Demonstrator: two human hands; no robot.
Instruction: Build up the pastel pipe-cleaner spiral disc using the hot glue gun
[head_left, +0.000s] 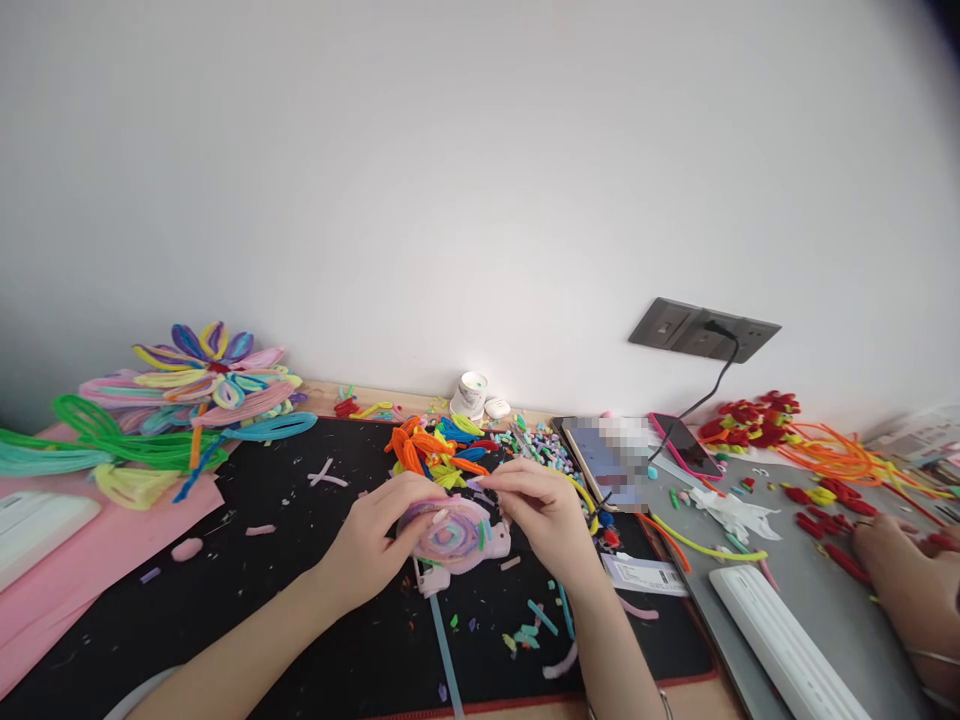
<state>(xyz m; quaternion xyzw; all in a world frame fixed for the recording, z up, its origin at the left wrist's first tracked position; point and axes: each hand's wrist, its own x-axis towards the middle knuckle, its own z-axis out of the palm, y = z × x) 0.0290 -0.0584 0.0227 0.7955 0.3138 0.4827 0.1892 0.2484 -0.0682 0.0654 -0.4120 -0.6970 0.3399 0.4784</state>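
**Two hands on a fuzzy swirl**

The left hand (367, 530) pinches the fuzzy swirl (450, 538) over the black mat (285, 600), likely to keep it still for the right hand (544, 510) beside it. I can't tell if those fingers pinch anything. Its long way runs side to side, knobby end right.

A plain, pale wall (465, 200) fills the upper half of the view, smooth and greyish white, brightest around the middle just above the surface (705, 697) and dimming to a darker grey toward the left side and the upper right corner. Low on its right part is a dark grey panel of sockets and switches (705, 330), tilted in the view, with a black plug and cord (709, 395) running down from it. Light wood of the surface shows as a narrow strip along the wall's foot and again at the near edge.
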